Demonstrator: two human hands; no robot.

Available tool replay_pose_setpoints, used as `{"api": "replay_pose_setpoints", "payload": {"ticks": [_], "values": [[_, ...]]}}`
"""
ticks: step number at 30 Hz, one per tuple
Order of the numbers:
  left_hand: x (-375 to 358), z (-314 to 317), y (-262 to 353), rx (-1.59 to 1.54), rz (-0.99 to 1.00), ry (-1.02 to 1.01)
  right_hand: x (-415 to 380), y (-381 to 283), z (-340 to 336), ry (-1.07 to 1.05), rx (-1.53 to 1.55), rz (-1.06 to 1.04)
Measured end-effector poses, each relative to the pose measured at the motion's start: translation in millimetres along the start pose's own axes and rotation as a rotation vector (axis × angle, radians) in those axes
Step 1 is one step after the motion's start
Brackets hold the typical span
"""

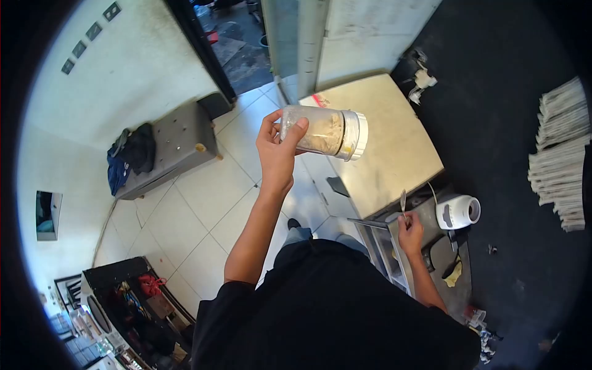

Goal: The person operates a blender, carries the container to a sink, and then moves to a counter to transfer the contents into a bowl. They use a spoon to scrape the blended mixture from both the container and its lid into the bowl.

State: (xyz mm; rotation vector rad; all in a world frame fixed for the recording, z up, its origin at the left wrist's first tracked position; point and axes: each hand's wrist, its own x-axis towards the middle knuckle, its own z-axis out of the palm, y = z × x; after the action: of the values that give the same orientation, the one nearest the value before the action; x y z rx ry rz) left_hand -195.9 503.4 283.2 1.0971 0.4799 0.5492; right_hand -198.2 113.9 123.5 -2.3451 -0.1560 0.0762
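Note:
My left hand (280,145) grips a clear jar (317,131) by its base end. The jar lies tilted on its side in the air, its white lid (356,135) pointing right, with pale clumpy contents inside. My right hand (410,234) is closed round the handle of a small metal spoon (403,200), its bowl end up. That hand is over the grey counter, left of a white appliance (457,213). The jar and the spoon are apart.
A cream-topped cabinet (388,142) stands ahead. The grey counter (456,296) holds a yellow-and-black item (453,274). On the left are a grey bench (179,142) with dark clothes (132,154) and a black shelf unit (114,268). An open doorway (234,46) is at the top.

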Motion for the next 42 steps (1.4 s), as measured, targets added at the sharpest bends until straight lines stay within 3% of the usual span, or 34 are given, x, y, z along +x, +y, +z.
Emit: {"api": "replay_pose_setpoints", "payload": {"ticks": [3, 6, 8, 11, 15, 17, 20, 21, 23, 28, 31, 35, 37, 39, 40, 42], "values": [[22, -37, 21, 0.022, 0.099, 0.002, 53, -90, 32, -0.179, 0.154, 0.052], [49, -68, 32, 0.034, 0.232, -0.030, 97, -172, 72, -0.251, 0.336, -0.059], [72, -87, 34, 0.042, 0.303, -0.045, 122, -221, 93, -0.503, 0.803, 0.120], [113, -114, 35, 0.013, 0.381, -0.108, 151, -300, 138, -0.410, 1.014, 0.102], [192, -140, 40, -0.011, 0.379, -0.190, 221, -352, 202, -0.416, 1.016, -0.008], [237, -150, 37, -0.007, 0.402, -0.141, 251, -388, 232, -0.393, 1.007, 0.166], [299, -166, 46, 0.043, 0.427, -0.085, 310, -416, 286, -0.545, 1.189, 0.171], [319, -171, 48, 0.043, 0.434, -0.047, 333, -414, 304, -0.701, 1.248, 0.078], [359, -182, 55, 0.043, 0.447, -0.043, 361, -456, 320, -0.755, 0.985, 0.168], [451, -196, 76, 0.176, 0.536, 0.025, 452, -518, 391, -0.816, 0.903, 0.300], [521, -201, 93, 0.349, 0.669, 0.028, 514, -558, 421, -0.994, 1.110, 0.199], [627, -198, 121, 0.432, 0.645, 0.001, 592, -612, 481, -0.876, 1.177, 0.117], [678, -189, 133, 0.389, 0.552, 0.085, 626, -646, 499, -0.795, 1.185, 0.074], [736, -183, 154, 0.506, 0.636, 0.079, 662, -676, 504, -0.744, 1.244, 0.071], [758, -177, 169, 0.601, 0.740, 0.010, 676, -696, 504, -0.629, 1.268, 0.148], [804, -168, 182, 0.682, 0.912, -0.087, 715, -708, 517, -0.567, 1.340, 0.102]]}}
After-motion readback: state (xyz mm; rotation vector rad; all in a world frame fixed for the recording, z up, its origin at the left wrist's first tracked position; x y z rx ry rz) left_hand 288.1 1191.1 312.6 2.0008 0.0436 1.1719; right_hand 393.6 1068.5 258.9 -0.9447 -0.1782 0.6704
